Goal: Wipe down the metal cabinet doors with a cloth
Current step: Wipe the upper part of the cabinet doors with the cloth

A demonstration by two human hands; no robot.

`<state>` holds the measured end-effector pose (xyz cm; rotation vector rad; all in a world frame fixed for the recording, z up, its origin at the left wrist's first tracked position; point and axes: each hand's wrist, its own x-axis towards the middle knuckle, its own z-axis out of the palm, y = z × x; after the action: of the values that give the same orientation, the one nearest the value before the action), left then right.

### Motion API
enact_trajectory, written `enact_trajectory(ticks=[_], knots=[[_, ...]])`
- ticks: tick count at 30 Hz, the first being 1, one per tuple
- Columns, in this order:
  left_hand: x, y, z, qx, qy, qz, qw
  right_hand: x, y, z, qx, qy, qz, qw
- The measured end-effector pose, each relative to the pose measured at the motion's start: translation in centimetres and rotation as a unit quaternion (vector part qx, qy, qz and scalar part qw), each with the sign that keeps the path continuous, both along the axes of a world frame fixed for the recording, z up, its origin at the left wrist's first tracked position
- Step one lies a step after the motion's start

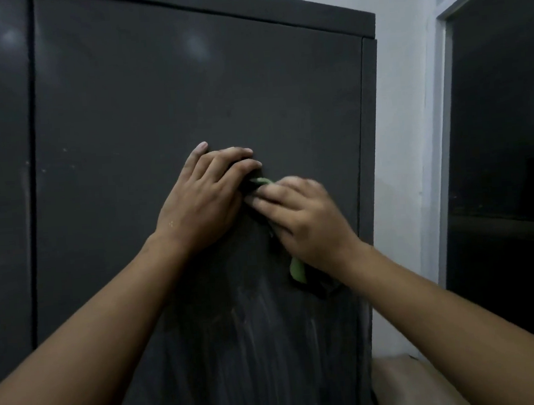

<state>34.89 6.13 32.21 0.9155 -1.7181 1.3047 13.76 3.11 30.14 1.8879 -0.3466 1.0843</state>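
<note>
"What are you facing?"

"A dark grey metal cabinet (369, 27), close up. Its right door (187, 96) fills the middle of my view, and the left door (0, 159) runs off the left side."

"Where's the cloth?"

"The green cloth (297, 269) is flat against the right door, about halfway up and toward its right edge. Most of it is hidden. One end shows between my hands and the other hangs out below my wrist."

"Which hand has it?"

"My right hand (305, 218) lies over it with the fingers stretched out to the left, pressing it to the metal. That hand is blurred, so I can't tell if the thumb hooks the cloth."

"And the other?"

"My left hand (201, 201) rests palm-down on the door just left of the cloth. Its fingers (239, 153) are slightly bent, and their tips sit right above the cloth's upper end. It holds nothing."

"How does the door look?"

"Pale streaks (254, 347) run up and down the door below my hands."

"And beyond the cabinet?"

"A white wall (406, 127) stands to the right, then a window (505, 119) that is dark outside. Something tan (398, 380) sits low by the cabinet's right side. I can't tell what it is."
</note>
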Motion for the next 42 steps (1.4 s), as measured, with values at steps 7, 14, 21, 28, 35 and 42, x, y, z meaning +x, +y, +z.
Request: enact_trajectory(ticks=[7,14,21,28,35,42], knots=[[0.5,0.1,0.0,0.024,0.034,-0.076,0.996,-0.8,-0.2,-7.5,-0.025,0.242,-0.009,0.97],[0.3,0.0,0.0,-0.005,0.02,-0.058,0.998,-4.1,-0.8,-1.8,-0.086,0.115,0.006,0.99],[0.2,0.1,0.0,-0.009,0.029,-0.057,0.998,-1.0,1.1,-1.1,0.078,0.059,-0.006,0.995],[0.1,0.4,-0.2,0.014,0.045,-0.044,0.998,-0.1,1.6,-9.0,0.098,0.256,-0.055,0.96],[-0.2,0.5,-0.1,0.002,0.054,-0.035,0.998,-2.5,0.4,-8.1,0.077,0.188,0.069,0.977],[0.0,0.3,-0.4,-0.003,0.052,-0.039,0.998,-6.0,0.8,4.7,-0.069,-0.133,0.107,0.983]])
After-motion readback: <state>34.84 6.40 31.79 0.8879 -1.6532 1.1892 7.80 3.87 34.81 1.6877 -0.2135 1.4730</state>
